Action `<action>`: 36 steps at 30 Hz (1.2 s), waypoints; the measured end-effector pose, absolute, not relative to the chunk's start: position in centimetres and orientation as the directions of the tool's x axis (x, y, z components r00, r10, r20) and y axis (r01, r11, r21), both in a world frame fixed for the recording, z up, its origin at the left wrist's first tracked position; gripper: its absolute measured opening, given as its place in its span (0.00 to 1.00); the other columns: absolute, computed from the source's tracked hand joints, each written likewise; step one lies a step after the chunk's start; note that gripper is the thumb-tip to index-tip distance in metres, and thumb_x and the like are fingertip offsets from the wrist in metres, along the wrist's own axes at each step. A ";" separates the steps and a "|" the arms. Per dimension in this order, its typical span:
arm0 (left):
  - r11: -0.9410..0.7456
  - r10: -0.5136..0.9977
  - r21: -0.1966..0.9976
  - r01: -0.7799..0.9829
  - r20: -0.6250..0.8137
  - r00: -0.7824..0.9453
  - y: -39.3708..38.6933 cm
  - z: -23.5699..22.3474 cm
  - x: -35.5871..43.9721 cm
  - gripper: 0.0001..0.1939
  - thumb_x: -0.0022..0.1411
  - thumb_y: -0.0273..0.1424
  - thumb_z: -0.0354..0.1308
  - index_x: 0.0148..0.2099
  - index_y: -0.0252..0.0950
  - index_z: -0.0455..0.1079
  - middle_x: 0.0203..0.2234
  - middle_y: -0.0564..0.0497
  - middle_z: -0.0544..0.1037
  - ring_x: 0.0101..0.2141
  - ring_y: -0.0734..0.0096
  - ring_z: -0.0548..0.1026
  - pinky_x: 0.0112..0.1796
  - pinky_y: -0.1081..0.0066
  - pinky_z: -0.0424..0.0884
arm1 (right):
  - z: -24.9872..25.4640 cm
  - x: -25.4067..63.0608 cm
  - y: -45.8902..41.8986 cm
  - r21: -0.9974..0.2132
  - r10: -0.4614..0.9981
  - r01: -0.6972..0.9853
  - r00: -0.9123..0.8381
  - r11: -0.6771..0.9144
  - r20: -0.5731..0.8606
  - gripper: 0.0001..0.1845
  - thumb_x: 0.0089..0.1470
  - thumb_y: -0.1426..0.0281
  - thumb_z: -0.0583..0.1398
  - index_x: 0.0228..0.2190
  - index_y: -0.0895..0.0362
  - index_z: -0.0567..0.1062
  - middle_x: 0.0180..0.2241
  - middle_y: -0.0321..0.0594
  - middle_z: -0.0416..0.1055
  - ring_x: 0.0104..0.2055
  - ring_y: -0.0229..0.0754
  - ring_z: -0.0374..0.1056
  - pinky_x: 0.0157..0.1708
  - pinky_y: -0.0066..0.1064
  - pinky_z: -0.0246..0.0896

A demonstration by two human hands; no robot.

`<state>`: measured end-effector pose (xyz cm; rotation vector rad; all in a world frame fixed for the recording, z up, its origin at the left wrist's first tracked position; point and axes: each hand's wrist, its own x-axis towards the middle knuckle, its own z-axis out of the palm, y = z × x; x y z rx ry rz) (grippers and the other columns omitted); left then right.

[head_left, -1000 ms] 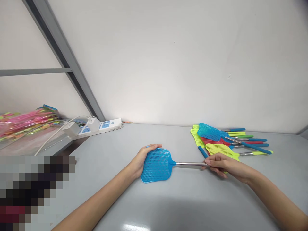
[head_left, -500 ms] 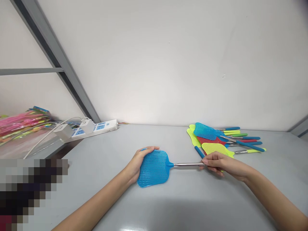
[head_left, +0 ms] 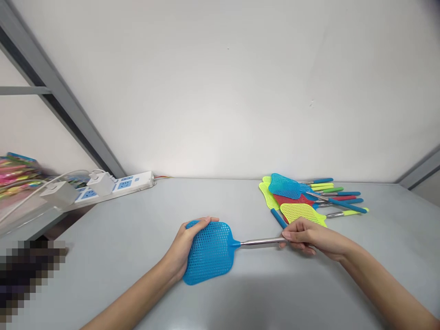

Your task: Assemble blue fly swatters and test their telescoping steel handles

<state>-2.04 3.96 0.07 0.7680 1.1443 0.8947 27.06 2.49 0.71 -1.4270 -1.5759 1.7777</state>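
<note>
A blue fly swatter [head_left: 210, 254] with a perforated head is held level above the grey table. My left hand [head_left: 184, 247] grips the outer edge of its head, thumb on top and fingers behind. At the other end, my right hand [head_left: 302, 234] is closed around the swatter's metal shaft [head_left: 261, 241]; the grip beyond is hidden by the fingers. A blue handle [head_left: 278, 218] pokes out at a slant behind my right hand, and which swatter it belongs to I cannot tell. Just behind lies a pile with a yellow swatter [head_left: 299, 212] and another blue swatter [head_left: 284, 186].
White power strip [head_left: 137, 182] with plugged-in chargers [head_left: 101, 183] sits at the left back edge. Colourful packaged goods [head_left: 20, 176] lie beyond it. A grey metal post [head_left: 72, 105] slants up at left, and a pale wall [head_left: 220, 91] closes the back. Pixelated patch at lower left.
The view has shifted slightly right, so most things appear further left. The held swatter sits a little lower, its head tilted slightly more. Both hands keep their hold.
</note>
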 end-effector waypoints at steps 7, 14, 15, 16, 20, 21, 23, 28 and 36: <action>0.472 0.881 0.861 -0.188 -0.451 0.143 4.3 -0.1 -2.2 0.17 0.50 0.40 0.59 0.40 0.34 0.71 0.35 0.45 0.75 0.34 0.59 0.74 0.35 0.65 0.71 | 0.4 27.1 2.5 -0.900 0.798 0.299 -0.429 -0.316 -0.423 0.16 0.50 0.63 0.56 0.27 0.64 0.76 0.15 0.29 0.54 0.13 0.27 0.47 0.17 0.25 0.40; 0.495 0.868 0.847 -0.196 -0.469 0.165 4.5 0.0 -2.3 0.18 0.50 0.40 0.59 0.40 0.34 0.71 0.33 0.45 0.75 0.34 0.59 0.74 0.35 0.64 0.70 | -0.4 27.2 2.7 -0.903 0.783 0.264 -0.452 -0.340 -0.427 0.16 0.49 0.62 0.57 0.27 0.64 0.76 0.14 0.28 0.53 0.12 0.26 0.47 0.16 0.24 0.40; 0.494 0.869 0.847 -0.197 -0.469 0.161 4.5 0.0 -2.3 0.17 0.50 0.40 0.59 0.40 0.34 0.71 0.33 0.45 0.75 0.34 0.59 0.74 0.35 0.64 0.71 | -0.4 27.2 2.8 -0.903 0.782 0.262 -0.454 -0.340 -0.426 0.16 0.49 0.62 0.57 0.26 0.64 0.76 0.14 0.28 0.53 0.12 0.26 0.47 0.16 0.24 0.39; 0.492 0.870 0.848 -0.197 -0.468 0.156 4.5 0.0 -2.3 0.17 0.50 0.40 0.59 0.40 0.34 0.71 0.33 0.45 0.75 0.34 0.59 0.74 0.35 0.64 0.71 | -0.4 27.1 2.8 -0.904 0.782 0.260 -0.456 -0.339 -0.425 0.16 0.49 0.62 0.57 0.26 0.63 0.76 0.14 0.28 0.53 0.12 0.26 0.47 0.16 0.24 0.39; 0.481 0.876 0.855 -0.193 -0.458 0.152 4.5 -0.1 -2.2 0.17 0.50 0.40 0.59 0.39 0.34 0.71 0.34 0.45 0.75 0.35 0.59 0.74 0.36 0.64 0.70 | -0.3 27.1 2.7 -0.903 0.785 0.264 -0.450 -0.339 -0.426 0.17 0.50 0.62 0.57 0.26 0.64 0.76 0.14 0.28 0.53 0.12 0.26 0.47 0.16 0.24 0.39; 0.482 0.875 0.855 -0.193 -0.458 0.157 4.5 -0.2 -2.2 0.18 0.50 0.40 0.59 0.39 0.34 0.71 0.34 0.45 0.74 0.35 0.59 0.73 0.36 0.64 0.70 | -0.3 27.0 2.7 -0.903 0.786 0.265 -0.449 -0.338 -0.426 0.17 0.50 0.62 0.57 0.26 0.64 0.76 0.14 0.28 0.53 0.12 0.26 0.47 0.16 0.24 0.40; 0.484 0.873 0.854 -0.191 -0.459 0.162 4.5 -0.2 -2.3 0.18 0.50 0.40 0.59 0.40 0.34 0.71 0.34 0.45 0.74 0.35 0.59 0.73 0.36 0.64 0.70 | -0.3 27.0 2.6 -0.902 0.785 0.265 -0.449 -0.340 -0.427 0.16 0.50 0.62 0.57 0.27 0.64 0.76 0.14 0.28 0.53 0.12 0.26 0.47 0.16 0.24 0.40; 0.483 0.874 0.857 -0.183 -0.460 0.154 4.6 -0.2 -2.4 0.19 0.49 0.41 0.59 0.40 0.34 0.71 0.35 0.45 0.74 0.35 0.58 0.73 0.36 0.64 0.70 | -0.2 27.0 2.6 -0.906 0.785 0.253 -0.454 -0.339 -0.421 0.16 0.51 0.63 0.56 0.26 0.64 0.76 0.13 0.27 0.53 0.12 0.26 0.46 0.17 0.24 0.40; 0.482 0.874 0.856 -0.186 -0.455 0.171 4.7 -0.3 -2.5 0.19 0.50 0.41 0.59 0.40 0.34 0.71 0.34 0.45 0.75 0.35 0.59 0.73 0.37 0.65 0.70 | -0.1 26.9 2.6 -0.899 0.789 0.272 -0.437 -0.343 -0.433 0.16 0.50 0.63 0.56 0.27 0.64 0.76 0.14 0.28 0.53 0.13 0.26 0.46 0.17 0.24 0.40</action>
